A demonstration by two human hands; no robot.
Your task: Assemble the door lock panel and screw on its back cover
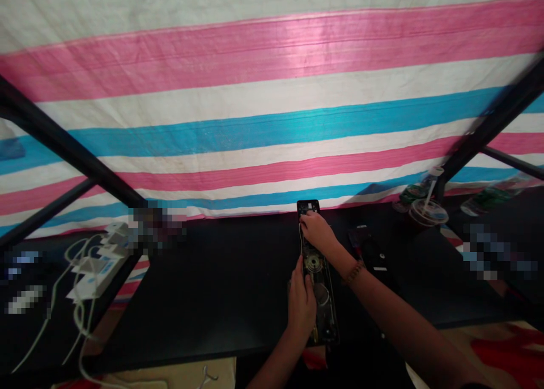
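Observation:
A long, narrow black device (323, 312) lies open on the black table (212, 281), its inner parts showing, among them a round metallic piece. Along its left edge rests my left hand (301, 301), fingers together and pointing up the device. My right hand (318, 230) reaches across from the right to the far end, its fingers bent down onto the inner parts. A thin pale wire runs beside those fingertips. What the right fingers pinch is too small to make out. A beaded bracelet is on the right wrist.
Right of the device lie dark items with small white labels (380, 269). Farther right stand a lidded cup (427, 212) with a straw and a clear bottle (414, 192). A white power strip (96, 276) with cables sits at the left. Black frame bars slope before the striped sheet (272, 123).

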